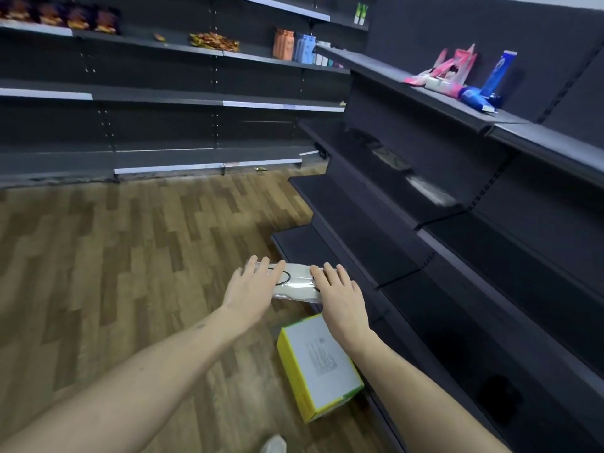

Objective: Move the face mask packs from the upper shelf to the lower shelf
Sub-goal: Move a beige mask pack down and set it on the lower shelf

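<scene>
A clear face mask pack [295, 284] with white masks and black ear loops hangs level between my two hands, just in front of the corner of the lowest dark shelf [330, 256]. My left hand [251, 287] holds its left end and my right hand [340, 295] its right end. The fingers of both lie flat across the top and the thumbs are hidden beneath. Two more packs, blurred, lie on a higher shelf on the right: a dark one [390, 158] and a clear one [429, 191].
A yellow and white box [318, 364] lies on the wooden floor [130, 256] below my right forearm, against the shelf base. Pink packets [452, 68] and blue tubes [498, 73] sit on the top right shelf. Snack bags [214, 40] and jars [294, 44] line the far shelving.
</scene>
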The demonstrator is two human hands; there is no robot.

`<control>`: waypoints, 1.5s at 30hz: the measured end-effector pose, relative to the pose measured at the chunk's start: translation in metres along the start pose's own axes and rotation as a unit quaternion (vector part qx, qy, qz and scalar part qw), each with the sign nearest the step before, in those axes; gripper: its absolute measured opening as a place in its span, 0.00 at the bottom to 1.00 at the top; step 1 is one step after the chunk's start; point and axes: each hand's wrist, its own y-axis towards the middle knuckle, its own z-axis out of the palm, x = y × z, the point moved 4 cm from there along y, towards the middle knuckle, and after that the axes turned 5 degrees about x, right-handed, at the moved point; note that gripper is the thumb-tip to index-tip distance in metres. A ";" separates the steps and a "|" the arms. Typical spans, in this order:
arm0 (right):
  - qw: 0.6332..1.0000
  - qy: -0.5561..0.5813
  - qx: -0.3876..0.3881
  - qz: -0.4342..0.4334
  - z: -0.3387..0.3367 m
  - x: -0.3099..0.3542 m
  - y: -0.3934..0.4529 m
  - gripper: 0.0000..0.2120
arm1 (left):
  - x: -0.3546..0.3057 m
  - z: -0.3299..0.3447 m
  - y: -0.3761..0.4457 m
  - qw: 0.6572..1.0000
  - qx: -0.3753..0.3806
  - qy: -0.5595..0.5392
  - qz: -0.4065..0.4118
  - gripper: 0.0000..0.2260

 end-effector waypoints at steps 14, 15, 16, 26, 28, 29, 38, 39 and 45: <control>0.996 0.075 0.008 -0.051 0.020 -0.008 0.271 0.26 | 0.109 -0.010 0.227 0.996 0.046 0.020 -0.078 0.37; 0.996 0.071 0.008 -0.053 0.021 -0.009 0.287 0.27 | 0.114 -0.010 0.243 0.996 0.042 0.025 -0.079 0.38; 0.996 0.071 0.010 -0.053 0.022 -0.011 0.304 0.28 | 0.120 -0.010 0.259 0.996 0.041 0.031 -0.078 0.38; 0.999 0.036 0.003 0.007 0.029 -0.030 0.473 0.30 | 0.182 -0.002 0.447 0.999 0.010 0.053 0.008 0.35; 0.998 0.034 0.002 0.045 0.024 -0.038 0.502 0.32 | 0.189 -0.014 0.488 0.998 0.014 0.046 0.040 0.35; 0.997 0.037 0.007 0.069 0.022 -0.043 0.515 0.33 | 0.190 -0.020 0.507 0.997 0.018 0.041 0.060 0.35; 0.973 0.052 0.002 0.223 0.015 -0.121 0.579 0.38 | 0.146 -0.044 0.654 0.974 -0.027 0.085 0.209 0.40; 0.971 0.048 0.005 0.235 0.016 -0.133 0.584 0.38 | 0.136 -0.043 0.668 0.970 -0.033 0.085 0.225 0.40; 0.948 0.013 -0.042 0.316 0.022 -0.223 0.610 0.36 | 0.060 -0.055 0.748 0.948 -0.075 0.092 0.296 0.37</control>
